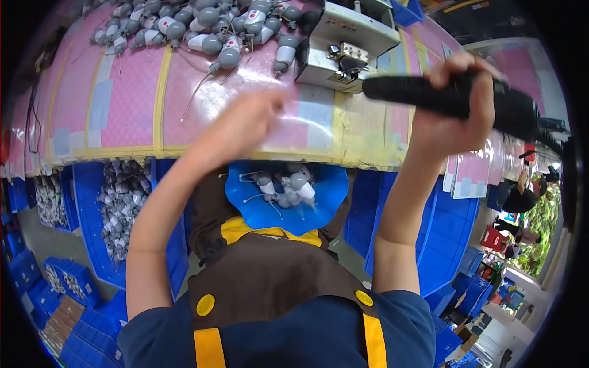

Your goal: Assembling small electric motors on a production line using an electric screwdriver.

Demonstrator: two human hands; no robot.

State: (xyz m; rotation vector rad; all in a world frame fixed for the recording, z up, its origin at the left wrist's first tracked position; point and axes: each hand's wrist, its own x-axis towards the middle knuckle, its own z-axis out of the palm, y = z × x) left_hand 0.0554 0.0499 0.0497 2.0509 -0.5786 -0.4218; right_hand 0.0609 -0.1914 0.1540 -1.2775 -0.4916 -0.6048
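Note:
My right hand [457, 101] is closed around a long black hand-held tool [405, 93], raised over the right part of the bench. Its tapered end points left, and a ribbed section shows at its other end. My left hand [264, 116], smeared by motion, is above the front of the bench; whether its fingers hold anything is not visible. Below it, a blue bowl with a wavy rim [242, 208] sits at my lap, with several grey-and-white bulb-shaped parts with thin wires [299, 184] inside. More such parts [228, 54] lie heaped at the back left.
A pale metal bench machine [346, 46] stands at the back centre. The pink bench top [129, 110] carries yellow tape strips. Below are blue bins, one at left [86, 202] filled with bulb-shaped parts, another at right [451, 236]. Distant people appear at far right.

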